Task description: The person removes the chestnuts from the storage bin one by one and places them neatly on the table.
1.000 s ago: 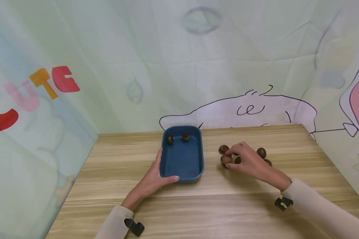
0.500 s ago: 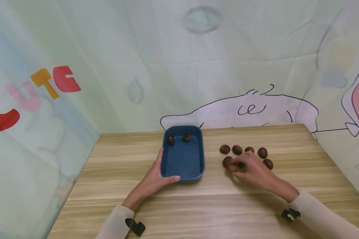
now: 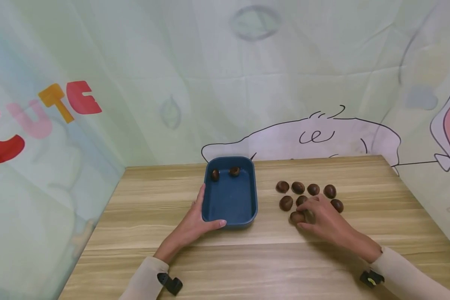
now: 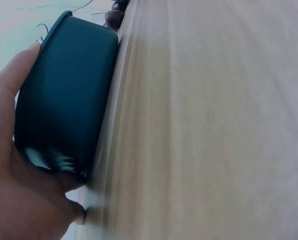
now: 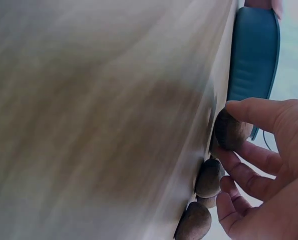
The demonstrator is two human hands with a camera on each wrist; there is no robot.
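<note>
In the head view my left hand (image 3: 196, 220) holds the blue rectangular tray (image 3: 230, 200) at its near left corner, thumb along the near edge and fingers along the left side. Two brown chestnuts (image 3: 234, 171) lie at the tray's far end. To the right of the tray, my right hand (image 3: 324, 221) pinches a chestnut (image 3: 297, 217) between thumb and fingertips, low over the table. The right wrist view shows this pinched chestnut (image 5: 231, 131) from the side. Behind it several loose chestnuts (image 3: 286, 203) lie in two rough rows, one partly covered by the fingers.
The wood-grain table (image 3: 247, 262) meets a printed curtain (image 3: 165, 83) at its back edge. Curtain panels also stand at the left and right sides. Each sleeve carries a small black device (image 3: 170, 284) at the wrist.
My right hand has moved toward the near edge and slightly right, leaving a chestnut in the nearer row and now pinching one in front of it. The left hand and tray stay put.
</note>
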